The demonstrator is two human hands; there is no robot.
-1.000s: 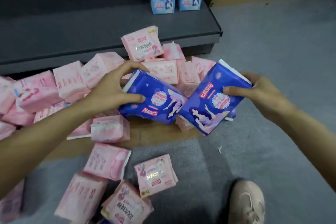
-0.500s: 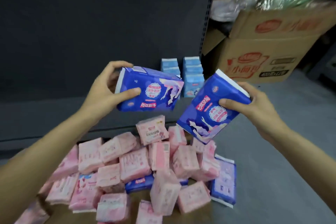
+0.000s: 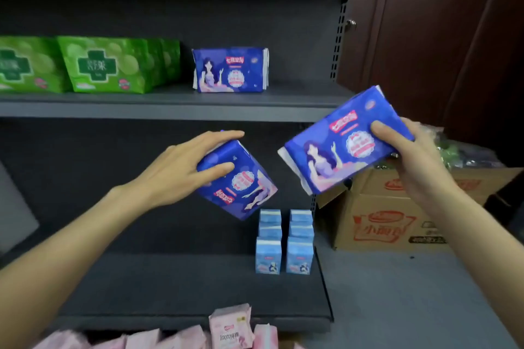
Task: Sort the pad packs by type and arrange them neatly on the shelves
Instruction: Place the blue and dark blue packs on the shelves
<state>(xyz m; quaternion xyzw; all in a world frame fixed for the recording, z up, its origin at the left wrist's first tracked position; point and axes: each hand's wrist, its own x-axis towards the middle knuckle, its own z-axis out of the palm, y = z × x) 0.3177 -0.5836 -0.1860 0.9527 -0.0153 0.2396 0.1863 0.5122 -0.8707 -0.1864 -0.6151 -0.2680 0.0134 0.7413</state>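
My left hand [image 3: 181, 170] grips a dark blue pad pack [image 3: 243, 184], held upside down in front of the lower shelf gap. In my right hand [image 3: 408, 156] is a second dark blue pack [image 3: 334, 150], tilted and raised near the upper shelf's right end. One matching dark blue pack [image 3: 230, 70] stands upright on the upper shelf [image 3: 170, 106], to the right of green packs [image 3: 107, 65]. Light blue packs [image 3: 284, 244] stand in two rows on the lower shelf [image 3: 170, 286]. Pink packs [image 3: 229, 329] lie in a pile at the bottom edge.
An open cardboard box [image 3: 397, 224] with bagged goods sits on the grey floor right of the shelf unit. A dark brown door [image 3: 439, 37] is behind it. The shelf's perforated upright [image 3: 337, 45] marks its right edge.
Both hands have lifted the dark blue packs from the floor pile up to shelf height. My view has risen from the pink pile to the shelves.
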